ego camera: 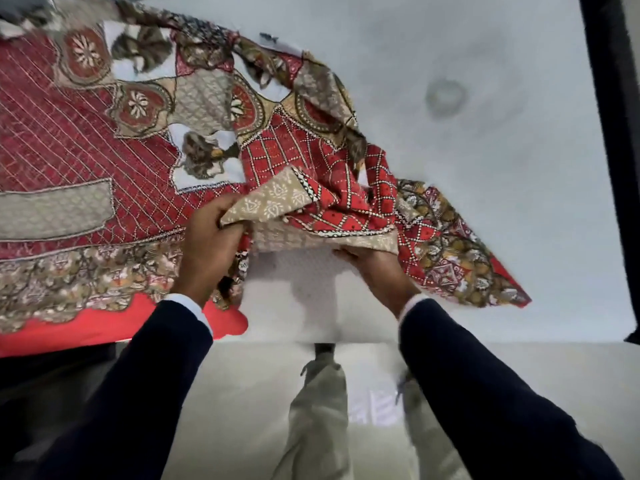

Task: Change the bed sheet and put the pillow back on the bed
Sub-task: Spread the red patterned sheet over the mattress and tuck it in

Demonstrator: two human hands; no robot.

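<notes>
Patterned red/beige bed sheet lies spread over L half of the white mattress, bunched toward the middle, one corner trailing off to the R. L hand: fingers curled tight round a beige fold of the sheet, thumb on top, firm grip. Between the hands the sheet's pale underside hangs down, hiding the mattress edge there. R hand: fingers under the sheet's hem, thumb pinching it from above; fingertips hidden by cloth. Both arms in dark sleeves w/ white cuffs. Faint ring stain on bare mattress, R of the sheet. Dark bed frame along far R edge. Below: pale floor, person's legs in light trousers.
</notes>
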